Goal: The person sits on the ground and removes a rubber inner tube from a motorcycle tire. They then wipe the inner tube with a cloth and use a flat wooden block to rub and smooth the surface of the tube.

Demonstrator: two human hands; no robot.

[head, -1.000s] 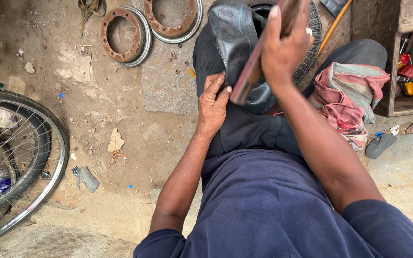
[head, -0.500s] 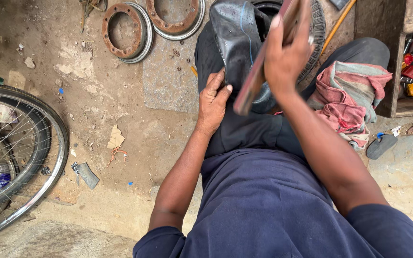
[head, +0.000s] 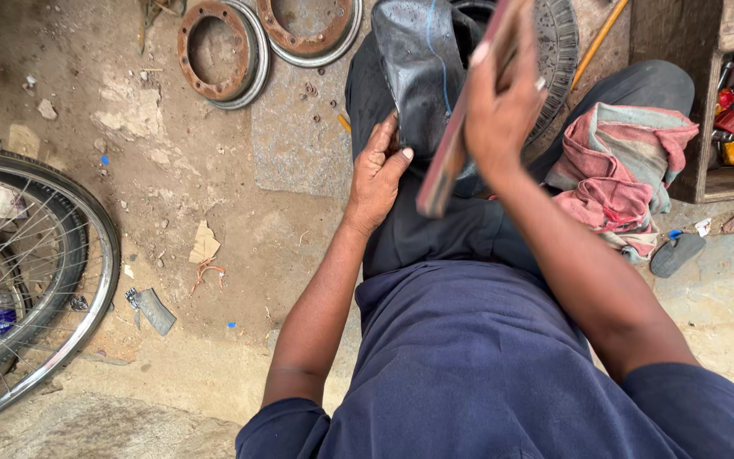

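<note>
Black rubber, an inner tube [head: 422, 76], lies draped over my left knee, and I'll place everything else from it. My left hand [head: 377, 174] presses on the tube's near edge, fingers flat and fairly spread, thumb out to the side, pinning rather than gripping. My right hand [head: 503, 110] sits just right of the tube, closed around a long flat reddish-brown tool [head: 460, 127] that slants down across the rubber; its lower end hangs free just beside my left thumb. Behind the tube stands a treaded tyre [head: 558, 51], partly hidden. Left of the tube, on the dirt floor [head: 214, 195], lie two rusty metal rings [head: 214, 51]. Far to the left is a spoked bicycle wheel [head: 36, 280]. Right of the tube, a pink and grey rag [head: 618, 170] is heaped on my other thigh.
</note>
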